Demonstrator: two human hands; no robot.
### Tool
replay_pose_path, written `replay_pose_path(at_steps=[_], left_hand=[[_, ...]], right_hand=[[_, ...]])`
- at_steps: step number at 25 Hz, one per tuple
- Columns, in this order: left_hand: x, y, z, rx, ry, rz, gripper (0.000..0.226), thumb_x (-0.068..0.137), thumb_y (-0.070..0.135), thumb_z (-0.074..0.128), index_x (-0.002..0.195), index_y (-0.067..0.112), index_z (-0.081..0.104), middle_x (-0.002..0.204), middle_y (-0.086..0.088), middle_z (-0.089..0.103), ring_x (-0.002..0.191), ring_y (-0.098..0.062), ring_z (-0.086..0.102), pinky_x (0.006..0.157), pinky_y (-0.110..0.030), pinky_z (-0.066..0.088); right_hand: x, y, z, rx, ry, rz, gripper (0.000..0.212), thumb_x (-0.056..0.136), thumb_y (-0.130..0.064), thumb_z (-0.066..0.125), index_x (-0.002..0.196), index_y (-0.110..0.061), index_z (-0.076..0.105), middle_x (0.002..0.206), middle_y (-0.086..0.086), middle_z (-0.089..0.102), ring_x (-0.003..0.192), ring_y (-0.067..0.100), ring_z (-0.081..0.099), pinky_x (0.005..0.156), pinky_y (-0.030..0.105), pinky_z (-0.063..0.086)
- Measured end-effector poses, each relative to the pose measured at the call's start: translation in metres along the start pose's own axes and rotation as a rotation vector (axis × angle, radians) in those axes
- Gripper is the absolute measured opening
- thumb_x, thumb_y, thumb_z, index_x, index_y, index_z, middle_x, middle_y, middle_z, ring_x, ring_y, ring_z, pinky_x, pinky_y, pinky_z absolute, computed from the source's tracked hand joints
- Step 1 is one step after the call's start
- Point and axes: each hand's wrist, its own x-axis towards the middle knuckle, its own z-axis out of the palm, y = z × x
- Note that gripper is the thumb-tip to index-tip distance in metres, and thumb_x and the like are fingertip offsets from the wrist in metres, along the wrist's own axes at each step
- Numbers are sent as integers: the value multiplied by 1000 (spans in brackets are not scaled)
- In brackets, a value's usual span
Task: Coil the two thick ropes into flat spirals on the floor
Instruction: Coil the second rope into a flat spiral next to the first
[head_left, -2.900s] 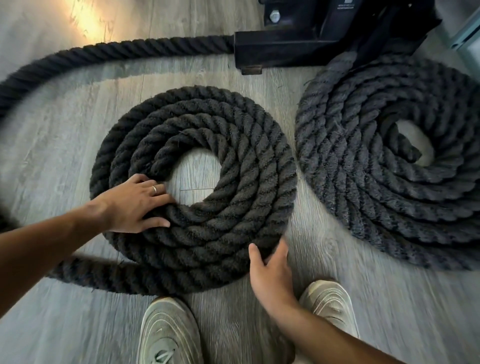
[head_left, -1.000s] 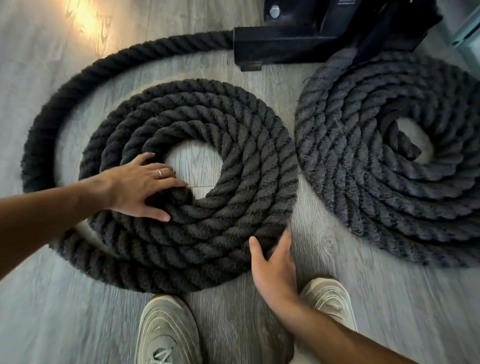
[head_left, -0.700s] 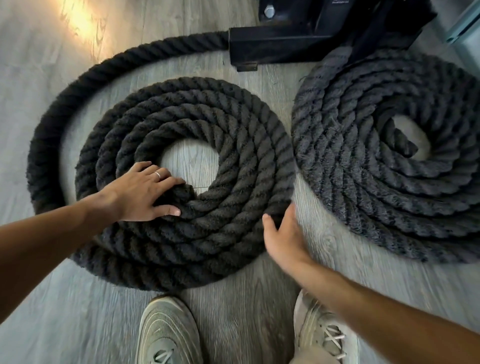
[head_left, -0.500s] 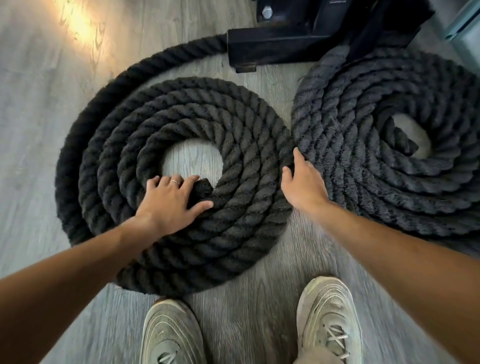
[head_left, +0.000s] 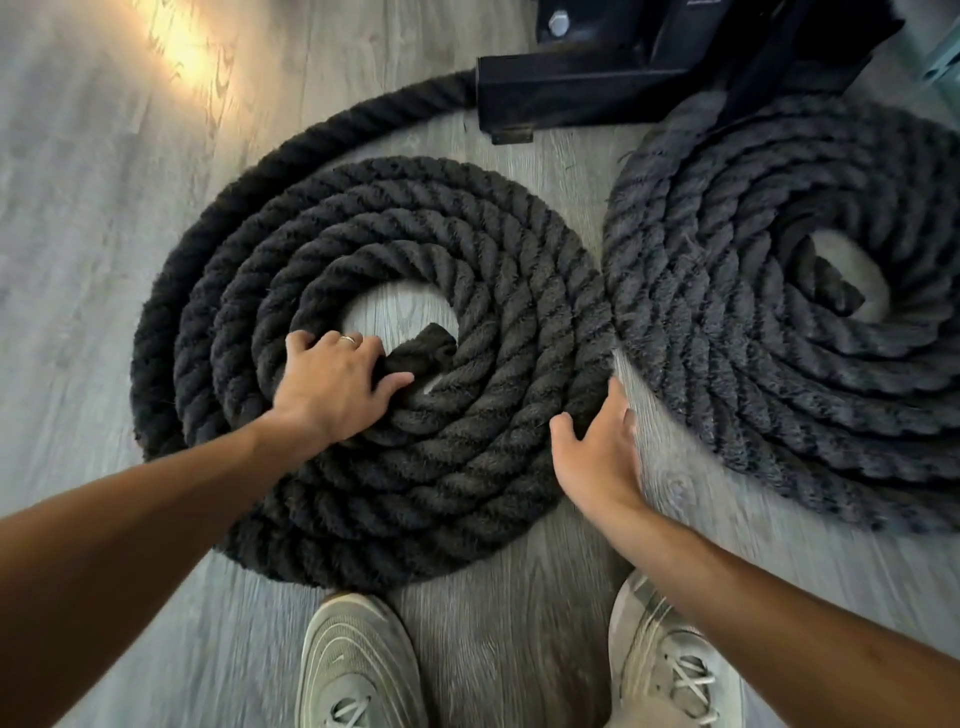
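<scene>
Two thick black ropes lie coiled on the grey wood floor. The left rope coil (head_left: 467, 291) is a flat spiral with a bare floor patch in its middle; its outer turn runs up to the black frame. My left hand (head_left: 332, 384) presses flat on the inner turns, fingers spread, next to the rope's inner end (head_left: 423, 353). My right hand (head_left: 597, 447) rests open against the coil's lower right outer edge. The right rope coil (head_left: 753, 338) is a wider spiral touching the left one, cut off by the frame's right edge.
A black metal frame base (head_left: 597, 83) with a bolt stands at the back, both ropes running to it. My two pale sneakers (head_left: 358, 670) stand just below the left coil. Bare floor stretches to the left and front right.
The loose outer loop on the left has drawn in tight against the left coil. My left hand shifted to the inner end. My right hand slid along the coil's right edge, up then back down.
</scene>
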Motion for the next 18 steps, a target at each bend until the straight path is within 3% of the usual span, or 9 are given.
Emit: replay_pose_path(at_steps=[3, 5, 7, 11, 13, 15, 18], left_hand=[[9, 42, -9, -168, -39, -244, 69, 93, 74, 22, 100, 15, 57, 94, -5, 67, 90, -27, 62, 91, -50, 35], [17, 51, -12, -179, -27, -259, 71, 93, 74, 22, 104, 13, 57, 90, -7, 68, 83, -29, 61, 83, -45, 38], [30, 51, -17, -245, -56, -310, 73, 93, 74, 25, 111, 12, 59, 95, -11, 69, 88, -32, 63, 71, -38, 41], [47, 56, -21, -399, -215, -435, 77, 90, 78, 28, 119, 13, 57, 94, -7, 62, 84, -29, 57, 66, -35, 42], [38, 44, -18, -458, -138, -314, 79, 88, 80, 29, 113, 12, 61, 88, -4, 59, 84, -28, 56, 68, -37, 44], [19, 13, -10, -318, 4, 10, 83, 85, 84, 27, 114, 17, 66, 99, -5, 65, 104, -29, 56, 87, -42, 45], [3, -45, -4, -3, -39, 378, 87, 85, 84, 18, 125, 24, 66, 125, -1, 64, 129, -26, 49, 113, -53, 25]], right_hand=[[-1, 6, -7, 8, -5, 1, 76, 97, -36, 57, 158, -22, 14, 157, 8, 30, 135, 33, 42, 104, 44, 38], [-10, 14, -11, 27, 7, 3, 75, 96, -37, 58, 157, -23, 17, 158, 5, 31, 138, 29, 39, 107, 42, 36], [-25, 21, -7, 83, 16, 39, 75, 96, -40, 58, 157, -22, 18, 158, 3, 31, 140, 28, 38, 109, 41, 35], [-59, 29, 21, 120, -98, 114, 87, 97, -45, 55, 160, -15, 3, 164, 9, 21, 148, 28, 27, 115, 36, 27], [-55, 29, 22, 105, -101, 100, 86, 99, -41, 53, 159, -9, 1, 165, 13, 19, 149, 28, 25, 117, 34, 23], [-46, 29, 18, 62, -128, 89, 85, 100, -39, 52, 159, -7, 0, 165, 14, 18, 150, 28, 24, 118, 32, 20], [-38, 27, 15, -6, -164, 32, 84, 101, -39, 50, 159, -7, -1, 165, 14, 16, 149, 29, 24, 118, 31, 19]])
